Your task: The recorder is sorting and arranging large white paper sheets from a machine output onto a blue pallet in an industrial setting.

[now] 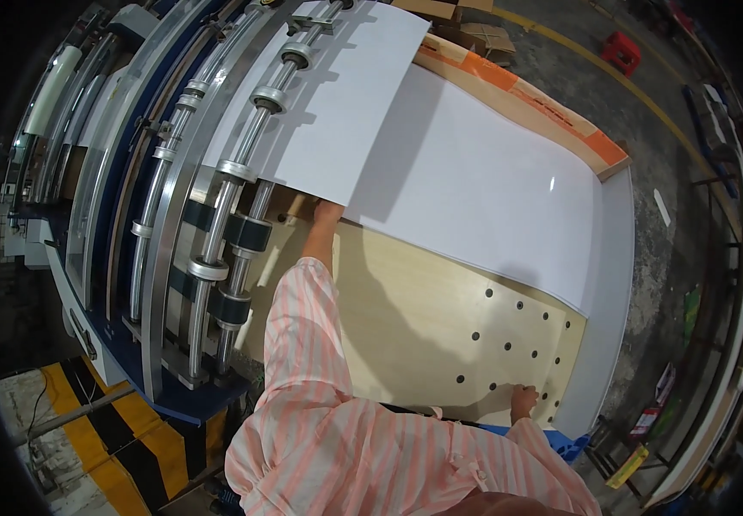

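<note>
You stand on a grey concrete workshop floor (638,146) with yellow lane lines, at the outfeed of a large machine whose shiny steel roller shafts with black wheels (234,224) curve away to your left. Before you lies a pale wooden desk drilled with rows of dark holes (440,318). On it rests a stack of large glossy white sheets (483,185), and a further white sheet (337,103) is emerging from under the rollers, overlapping the stack.

Your left hand (326,215) reaches out to the near edge of that emerging sheet; its fingers are hidden beneath the paper, so you cannot tell how they are set. Your right hand (524,401) rests on the desk's near edge, fingers bent down upon the wood and holding nothing.

This looks like receiving sheets at delivery. Squaring the new sheet onto the stack would call for a light, even pull along its edge.
</note>
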### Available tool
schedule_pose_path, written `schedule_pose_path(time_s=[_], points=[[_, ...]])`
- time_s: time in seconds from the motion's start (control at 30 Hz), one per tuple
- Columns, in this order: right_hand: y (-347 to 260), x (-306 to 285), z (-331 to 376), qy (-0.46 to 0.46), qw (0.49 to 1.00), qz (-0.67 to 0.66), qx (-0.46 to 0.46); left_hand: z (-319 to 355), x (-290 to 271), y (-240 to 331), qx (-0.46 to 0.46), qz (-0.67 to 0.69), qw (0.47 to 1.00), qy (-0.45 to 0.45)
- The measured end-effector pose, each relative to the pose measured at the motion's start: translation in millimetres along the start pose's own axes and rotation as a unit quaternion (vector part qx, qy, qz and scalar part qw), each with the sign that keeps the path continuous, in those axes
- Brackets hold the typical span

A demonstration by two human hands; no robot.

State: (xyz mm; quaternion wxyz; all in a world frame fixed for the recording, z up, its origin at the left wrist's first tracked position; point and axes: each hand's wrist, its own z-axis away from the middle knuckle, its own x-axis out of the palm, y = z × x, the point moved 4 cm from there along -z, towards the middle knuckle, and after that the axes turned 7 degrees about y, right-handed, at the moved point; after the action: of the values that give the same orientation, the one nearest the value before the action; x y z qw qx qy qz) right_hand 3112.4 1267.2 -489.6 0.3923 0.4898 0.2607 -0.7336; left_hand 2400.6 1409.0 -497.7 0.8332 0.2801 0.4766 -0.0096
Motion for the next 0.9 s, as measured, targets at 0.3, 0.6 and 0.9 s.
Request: schedule_pose_path(time_s=[0.3,0.6,0.9], points=[[15.1,8.2,-10.2,-0.038,0.999,-0.006,0.016,60.1,5.7,18.2,-0.091,0.463,0.877,-0.093],[13.7,3.5,-2.7,-0.026,0.999,-0.039,-0.009,82.9,29.8,-5.6,-0.144,0.784,0.579,-0.173],[15.8,6.2,-4.1,0.000,1.000,-0.009,-0.001,81.3,32.0,-7.4,-0.161,0.770,0.606,-0.120]])
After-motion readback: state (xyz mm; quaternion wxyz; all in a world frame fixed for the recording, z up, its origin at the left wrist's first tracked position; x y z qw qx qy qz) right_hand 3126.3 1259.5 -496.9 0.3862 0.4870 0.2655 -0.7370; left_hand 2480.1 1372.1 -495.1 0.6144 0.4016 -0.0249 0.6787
